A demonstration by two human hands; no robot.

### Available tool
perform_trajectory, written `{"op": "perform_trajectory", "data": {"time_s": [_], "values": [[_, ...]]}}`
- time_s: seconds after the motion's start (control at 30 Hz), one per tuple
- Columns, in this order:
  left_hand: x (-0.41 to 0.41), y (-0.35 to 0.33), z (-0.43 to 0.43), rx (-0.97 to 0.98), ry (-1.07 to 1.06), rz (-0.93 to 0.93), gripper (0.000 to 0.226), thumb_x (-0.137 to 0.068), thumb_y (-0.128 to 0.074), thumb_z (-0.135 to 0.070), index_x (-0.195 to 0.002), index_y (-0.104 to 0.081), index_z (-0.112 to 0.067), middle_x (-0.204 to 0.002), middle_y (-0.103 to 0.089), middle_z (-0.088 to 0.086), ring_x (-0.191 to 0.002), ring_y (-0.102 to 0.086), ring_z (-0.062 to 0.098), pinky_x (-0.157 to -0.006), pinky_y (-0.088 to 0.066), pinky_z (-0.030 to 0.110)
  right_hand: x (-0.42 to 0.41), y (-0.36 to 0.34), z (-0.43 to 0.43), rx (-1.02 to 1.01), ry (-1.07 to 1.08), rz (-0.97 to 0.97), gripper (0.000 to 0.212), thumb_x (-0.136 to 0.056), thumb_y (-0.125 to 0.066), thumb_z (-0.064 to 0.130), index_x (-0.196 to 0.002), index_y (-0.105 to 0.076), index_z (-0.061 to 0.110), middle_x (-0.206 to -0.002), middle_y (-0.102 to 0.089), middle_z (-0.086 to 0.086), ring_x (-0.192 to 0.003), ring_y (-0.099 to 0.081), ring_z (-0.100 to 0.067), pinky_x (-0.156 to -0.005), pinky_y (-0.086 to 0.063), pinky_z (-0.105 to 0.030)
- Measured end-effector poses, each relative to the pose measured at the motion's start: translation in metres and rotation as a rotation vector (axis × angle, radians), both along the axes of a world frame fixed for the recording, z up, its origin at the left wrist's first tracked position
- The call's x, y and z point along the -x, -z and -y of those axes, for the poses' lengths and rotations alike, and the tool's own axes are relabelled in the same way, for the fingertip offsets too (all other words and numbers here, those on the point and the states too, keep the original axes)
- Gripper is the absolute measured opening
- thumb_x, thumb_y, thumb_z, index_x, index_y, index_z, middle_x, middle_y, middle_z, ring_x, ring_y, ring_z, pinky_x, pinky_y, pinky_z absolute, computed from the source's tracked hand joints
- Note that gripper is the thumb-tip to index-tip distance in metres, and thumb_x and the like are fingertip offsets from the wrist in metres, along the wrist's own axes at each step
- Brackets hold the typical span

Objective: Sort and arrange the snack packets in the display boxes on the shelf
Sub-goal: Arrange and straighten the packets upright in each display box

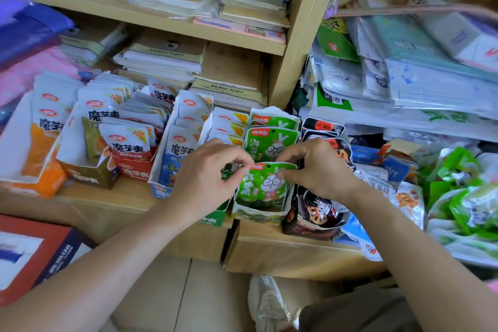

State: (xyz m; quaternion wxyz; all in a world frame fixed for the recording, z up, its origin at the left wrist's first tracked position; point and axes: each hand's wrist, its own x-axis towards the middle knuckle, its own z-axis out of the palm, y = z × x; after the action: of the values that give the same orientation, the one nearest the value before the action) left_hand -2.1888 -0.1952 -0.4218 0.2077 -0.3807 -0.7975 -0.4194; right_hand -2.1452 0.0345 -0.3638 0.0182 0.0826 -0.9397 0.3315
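A green snack packet with a cartoon rabbit stands at the front of a green display box on the shelf. My left hand pinches the packet's top left corner. My right hand pinches its top right edge. Behind it in the same box stand more green rabbit packets. To the left are white packets in a blue box, a red box, a brown box and an orange box. A black box of dark packets sits just right of the green box.
Loose blue, white and green packets lie heaped on the shelf at the right. Stacked notebooks fill the shelves behind. A red and white carton stands low at the left. A shoe shows on the floor below.
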Motion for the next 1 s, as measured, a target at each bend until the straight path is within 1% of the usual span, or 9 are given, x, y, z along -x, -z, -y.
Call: {"op": "perform_trajectory", "data": {"time_s": [0.13, 0.23, 0.33, 0.47, 0.53, 0.7, 0.83, 0.9, 1.0], "values": [[0.004, -0.006, -0.007, -0.028, -0.064, 0.075, 0.033, -0.086, -0.077, -0.020, -0.116, -0.065, -0.021, -0.100, -0.059, -0.015, -0.091, -0.059, 0.004, -0.075, -0.055, 0.034, 0.000, 0.000, -0.003, 0.064, 0.073, -0.129, 0.009, -0.078, -0.082, 0.006, -0.080, -0.078, 0.014, -0.080, -0.071, 0.015, -0.077, -0.064, 0.011, -0.072, -0.046, -0.009], [0.009, -0.010, -0.010, -0.068, -0.112, 0.057, 0.042, -0.085, -0.078, -0.024, -0.123, -0.060, -0.019, -0.108, -0.060, -0.010, -0.092, -0.060, 0.006, -0.072, -0.056, 0.037, 0.005, 0.000, -0.001, -0.008, 0.148, -0.356, 0.007, -0.079, -0.081, 0.011, -0.082, -0.077, 0.016, -0.081, -0.073, 0.010, -0.079, -0.066, -0.007, -0.085, -0.047, -0.037], [0.009, -0.014, -0.014, -0.054, -0.138, 0.012, 0.052, -0.084, -0.080, -0.023, -0.130, -0.056, -0.022, -0.116, -0.059, -0.007, -0.098, -0.062, 0.010, -0.074, -0.057, 0.040, 0.012, 0.001, -0.003, -0.125, 0.219, -0.448, 0.014, -0.079, -0.081, 0.013, -0.090, -0.074, 0.017, -0.080, -0.072, 0.003, -0.076, -0.061, -0.022, -0.088, -0.036, -0.040], [0.011, -0.008, -0.016, 0.199, -0.165, -0.073, 0.068, -0.083, -0.080, -0.027, -0.145, -0.051, -0.021, -0.136, -0.060, -0.005, -0.118, -0.058, 0.017, -0.093, -0.052, 0.036, 0.017, 0.017, -0.001, -0.354, 0.083, -0.362, 0.029, -0.073, -0.083, 0.010, -0.098, -0.071, 0.018, -0.094, -0.073, 0.005, -0.088, -0.067, -0.023, -0.085, -0.035, -0.042], [0.014, -0.003, -0.017, 0.319, -0.140, -0.102, 0.073, -0.080, -0.083, -0.029, -0.145, -0.053, -0.018, -0.133, -0.064, -0.002, -0.116, -0.058, 0.020, -0.094, -0.052, 0.041, 0.017, 0.021, -0.001, -0.363, 0.070, -0.350, 0.032, -0.072, -0.084, 0.010, -0.100, -0.071, 0.019, -0.094, -0.073, 0.006, -0.089, -0.067, -0.021, -0.084, -0.033, -0.040], [0.020, 0.000, -0.023, 0.343, -0.179, -0.096, 0.057, -0.077, -0.084, -0.035, -0.129, -0.067, -0.021, -0.109, -0.073, -0.005, -0.103, -0.060, 0.021, -0.082, -0.051, 0.041, 0.011, 0.018, -0.013, -0.189, 0.103, -0.424, 0.047, -0.074, -0.086, 0.025, -0.117, -0.069, 0.018, -0.109, -0.067, 0.004, -0.102, -0.058, -0.014, -0.090, -0.038, -0.032], [0.026, -0.005, -0.030, 0.242, -0.201, -0.159, 0.026, -0.088, -0.074, -0.032, -0.112, -0.078, -0.022, -0.087, -0.075, -0.009, -0.087, -0.057, 0.019, -0.071, -0.048, 0.039, 0.022, 0.006, -0.020, -0.139, 0.190, -0.420, 0.032, -0.086, -0.075, 0.024, -0.117, -0.071, 0.017, -0.113, -0.068, 0.000, -0.105, -0.055, -0.018, -0.092, -0.042, -0.030], [0.029, -0.006, -0.033, 0.225, -0.194, -0.152, 0.019, -0.090, -0.072, -0.032, -0.105, -0.080, -0.025, -0.084, -0.076, -0.012, -0.086, -0.056, 0.018, -0.072, -0.047, 0.039, 0.031, 0.003, -0.023, -0.171, 0.218, -0.328, 0.028, -0.087, -0.074, 0.022, -0.114, -0.073, 0.017, -0.106, -0.072, -0.002, -0.100, -0.058, -0.020, -0.086, -0.044, -0.027], [0.035, -0.011, -0.036, 0.242, -0.175, -0.106, 0.020, -0.085, -0.075, -0.036, -0.102, -0.081, -0.026, -0.084, -0.077, -0.011, -0.081, -0.053, 0.016, -0.069, -0.047, 0.037, 0.043, -0.005, -0.027, -0.109, 0.242, -0.254, 0.014, -0.086, -0.076, 0.020, -0.100, -0.079, 0.018, -0.084, -0.069, 0.008, -0.077, -0.061, -0.008, -0.071, -0.045, -0.013]]}}
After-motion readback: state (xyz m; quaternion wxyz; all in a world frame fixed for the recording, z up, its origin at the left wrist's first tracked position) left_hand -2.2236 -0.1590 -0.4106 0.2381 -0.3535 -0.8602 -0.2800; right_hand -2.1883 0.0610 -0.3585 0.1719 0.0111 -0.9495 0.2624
